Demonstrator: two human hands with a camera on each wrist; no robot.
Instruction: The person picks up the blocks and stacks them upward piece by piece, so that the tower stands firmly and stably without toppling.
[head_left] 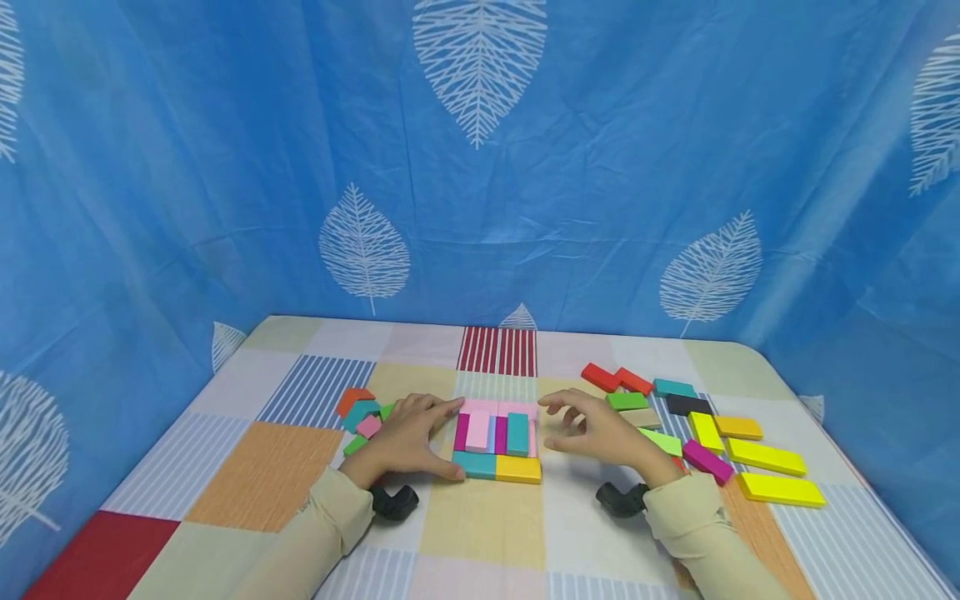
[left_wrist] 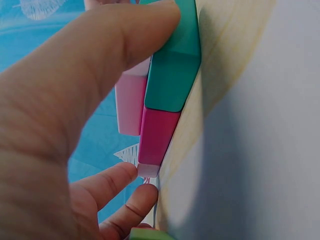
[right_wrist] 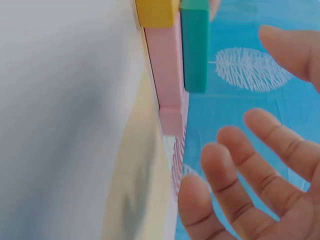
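Note:
A flat rectangle of coloured wooden blocks lies before me in the head view. A teal block (head_left: 474, 465) and a yellow-orange block (head_left: 518, 469) form its front edge, with magenta, blue and pink blocks behind. On top rest a pink block (head_left: 477, 431) and another teal block (head_left: 517, 434), set apart. My left hand (head_left: 408, 437) spans the left side; its thumb (left_wrist: 150, 25) touches the front teal block and its forefinger reaches the back left corner. To the right, my right hand (head_left: 596, 429) hovers beside the rectangle, fingers loosely bent and holding nothing.
Beside my left hand lie several loose blocks, among them an orange one (head_left: 352, 400) and a pink one (head_left: 368, 427). A larger scatter spreads on the right, with long yellow blocks (head_left: 780, 490), a black block (head_left: 688, 405) and red ones (head_left: 600, 377). A blue curtain (head_left: 570, 208) hangs behind the table.

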